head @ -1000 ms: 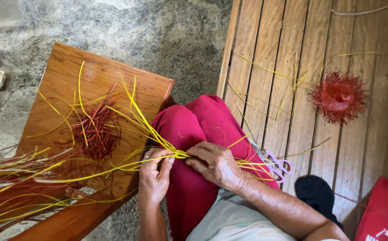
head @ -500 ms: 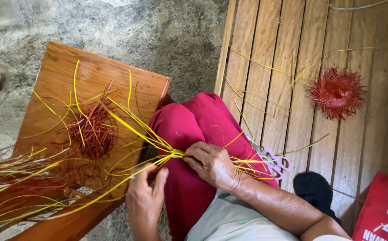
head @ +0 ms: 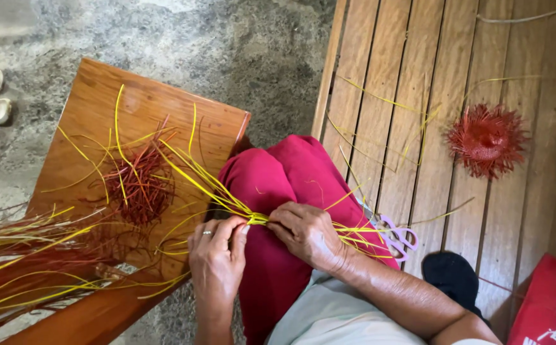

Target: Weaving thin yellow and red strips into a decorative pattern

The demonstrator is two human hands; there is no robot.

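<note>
Both hands meet over the lap in red trousers (head: 278,185), working a bunch of yellow strands (head: 227,199) that fans out across the wooden bench (head: 92,108), probably so the loose ends stay spread and within reach. Largest nearby is the slatted wooden floor (head: 533,211), bearing a finished red woven disc (head: 486,139); a heap of red strands (head: 140,185) lies on the bench, and pale purple scissors (head: 401,236) rest beside the thigh. Right hand (head: 308,235) clamps the bundle's crossing, fingers curled; left hand (head: 217,259) pinches the strands just beside it.
</note>
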